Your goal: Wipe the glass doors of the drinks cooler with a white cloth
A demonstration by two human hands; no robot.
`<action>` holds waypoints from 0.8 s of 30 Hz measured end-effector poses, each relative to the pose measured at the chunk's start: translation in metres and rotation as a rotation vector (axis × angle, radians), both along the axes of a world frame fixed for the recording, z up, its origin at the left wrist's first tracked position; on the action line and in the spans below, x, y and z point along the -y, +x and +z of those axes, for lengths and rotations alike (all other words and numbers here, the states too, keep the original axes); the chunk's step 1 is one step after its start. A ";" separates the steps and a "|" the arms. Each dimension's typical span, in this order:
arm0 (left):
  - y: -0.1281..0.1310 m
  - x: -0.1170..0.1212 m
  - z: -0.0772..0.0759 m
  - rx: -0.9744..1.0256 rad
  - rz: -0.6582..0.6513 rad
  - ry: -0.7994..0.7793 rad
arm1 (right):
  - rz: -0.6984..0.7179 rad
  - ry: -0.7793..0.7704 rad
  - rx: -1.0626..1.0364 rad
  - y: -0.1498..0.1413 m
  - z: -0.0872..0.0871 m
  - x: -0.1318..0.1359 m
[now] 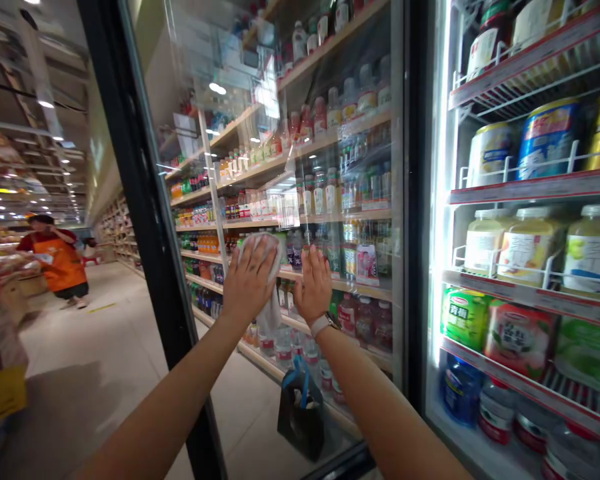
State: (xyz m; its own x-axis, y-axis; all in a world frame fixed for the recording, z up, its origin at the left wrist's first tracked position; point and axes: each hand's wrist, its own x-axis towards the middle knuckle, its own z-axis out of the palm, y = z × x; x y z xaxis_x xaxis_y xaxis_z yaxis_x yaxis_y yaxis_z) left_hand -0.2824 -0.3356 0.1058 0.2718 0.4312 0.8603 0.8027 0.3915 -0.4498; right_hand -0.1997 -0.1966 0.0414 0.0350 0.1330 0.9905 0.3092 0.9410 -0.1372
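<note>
My left hand (253,273) presses a white cloth (270,313) against the glass door (340,167) of an upright cooler. Part of the cloth hangs below the palm, and its fingers lie over the top of it. Beside it, my right hand (314,283) rests on the same glass with nothing in it, fingers stretched out and palm forward. A watch (325,323) with a pale band is on the right wrist. The door stands open, with its black frame (130,180) left of my hands.
Through the glass show shelves (260,175) of bottled drinks and a dark bag (300,413) with blue handles on the floor. At right is the lit cooler interior, with wire-fronted shelves (520,193) of jars and cans. A person in an orange apron (63,263) stands in the aisle at left.
</note>
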 end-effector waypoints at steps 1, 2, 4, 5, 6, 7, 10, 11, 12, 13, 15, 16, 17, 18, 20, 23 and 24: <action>0.002 -0.005 0.012 0.024 -0.009 0.020 | 0.004 -0.001 0.001 -0.001 0.000 0.000; 0.004 -0.010 0.020 0.045 -0.017 0.037 | 0.007 0.000 0.000 -0.001 0.000 0.000; 0.006 -0.017 0.025 0.066 -0.033 0.052 | 0.008 0.005 -0.002 -0.002 0.000 -0.001; 0.006 -0.019 0.023 0.072 -0.037 0.053 | 0.006 0.005 -0.001 -0.002 -0.001 -0.001; 0.006 -0.019 0.018 0.077 -0.038 0.049 | 0.003 0.004 0.001 -0.002 -0.001 -0.001; 0.006 -0.019 0.013 0.081 -0.039 0.039 | -0.001 0.001 0.003 -0.002 -0.001 -0.001; 0.004 -0.014 -0.011 0.071 -0.035 -0.001 | -0.014 -0.004 0.007 -0.002 0.000 -0.001; 0.004 -0.012 -0.022 0.058 -0.031 -0.014 | -0.019 -0.006 0.010 -0.002 0.000 -0.001; 0.004 -0.008 -0.035 0.042 -0.027 -0.029 | -0.023 -0.008 0.013 -0.002 0.000 -0.001; 0.003 -0.004 -0.049 0.030 -0.025 -0.045 | -0.027 -0.008 0.018 -0.002 0.000 -0.001; 0.002 0.005 -0.078 0.028 -0.031 -0.083 | -0.033 -0.004 0.026 -0.001 0.000 -0.002; 0.001 0.009 -0.090 0.037 -0.042 -0.104 | -0.035 0.000 0.026 -0.001 0.000 -0.002; 0.000 0.013 -0.099 0.044 -0.052 -0.126 | -0.037 0.005 0.025 0.000 0.000 -0.002; -0.001 0.015 -0.104 0.043 -0.062 -0.145 | -0.038 0.008 0.024 0.000 0.000 -0.002; -0.002 0.015 -0.098 0.016 -0.068 -0.161 | -0.039 0.006 0.023 0.001 0.000 -0.002; 0.001 0.005 -0.058 -0.036 -0.041 -0.103 | -0.038 -0.007 0.020 0.001 0.000 -0.002; 0.002 -0.001 -0.043 -0.039 -0.036 -0.065 | -0.036 -0.008 0.018 0.001 0.000 -0.001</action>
State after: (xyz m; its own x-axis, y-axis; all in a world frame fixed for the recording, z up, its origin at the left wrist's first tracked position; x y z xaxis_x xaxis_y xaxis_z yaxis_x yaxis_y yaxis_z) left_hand -0.2800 -0.3347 0.0632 0.3211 0.4754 0.8191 0.7973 0.3311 -0.5047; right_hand -0.1989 -0.1952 0.0410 0.0219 0.1402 0.9899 0.3452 0.9282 -0.1391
